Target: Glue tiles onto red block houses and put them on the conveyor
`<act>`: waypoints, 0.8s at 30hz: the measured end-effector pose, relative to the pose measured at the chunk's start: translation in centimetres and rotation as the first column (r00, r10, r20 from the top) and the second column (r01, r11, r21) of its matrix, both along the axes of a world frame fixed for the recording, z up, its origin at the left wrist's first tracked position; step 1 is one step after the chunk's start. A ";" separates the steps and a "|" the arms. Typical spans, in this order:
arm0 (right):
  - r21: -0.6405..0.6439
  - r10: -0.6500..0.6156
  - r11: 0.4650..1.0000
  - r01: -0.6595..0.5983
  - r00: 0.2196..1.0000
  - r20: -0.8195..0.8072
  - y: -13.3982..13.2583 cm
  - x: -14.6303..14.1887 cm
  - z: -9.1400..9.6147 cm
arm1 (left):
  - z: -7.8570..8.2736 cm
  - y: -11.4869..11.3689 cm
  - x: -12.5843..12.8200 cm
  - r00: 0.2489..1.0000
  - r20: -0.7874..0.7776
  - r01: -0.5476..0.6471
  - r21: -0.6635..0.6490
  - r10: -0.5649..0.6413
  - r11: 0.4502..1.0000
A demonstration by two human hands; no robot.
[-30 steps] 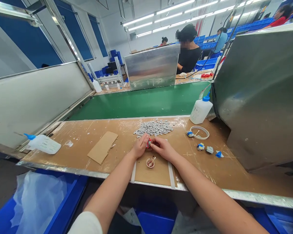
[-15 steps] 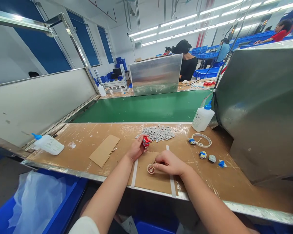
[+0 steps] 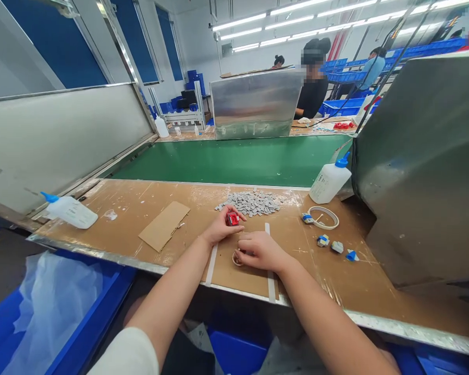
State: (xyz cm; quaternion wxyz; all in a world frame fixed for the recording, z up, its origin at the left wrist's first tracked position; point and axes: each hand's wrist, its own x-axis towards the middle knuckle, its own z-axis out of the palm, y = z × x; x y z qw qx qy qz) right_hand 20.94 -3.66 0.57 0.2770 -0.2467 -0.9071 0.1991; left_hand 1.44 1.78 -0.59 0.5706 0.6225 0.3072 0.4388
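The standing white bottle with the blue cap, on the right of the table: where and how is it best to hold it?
Probably the white bottle is best gripped around its broad body, below the narrower blue cap. The right hand could come from the near left, since the metal panel rises close on the bottle's right.

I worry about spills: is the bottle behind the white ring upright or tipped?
Upright: the bottle stands on its base, with its blue cap at the top.

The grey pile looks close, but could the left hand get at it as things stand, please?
Probably yes: the pile lies just past the left hand with nothing visible between, though that hand holds a red part.
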 end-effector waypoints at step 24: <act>-0.188 -0.590 0.799 0.571 0.684 -0.429 1.3 0.6 -0.9 | -0.7 0.0 0.6 0.911 -0.409 0.032 0.193 0.051 0.981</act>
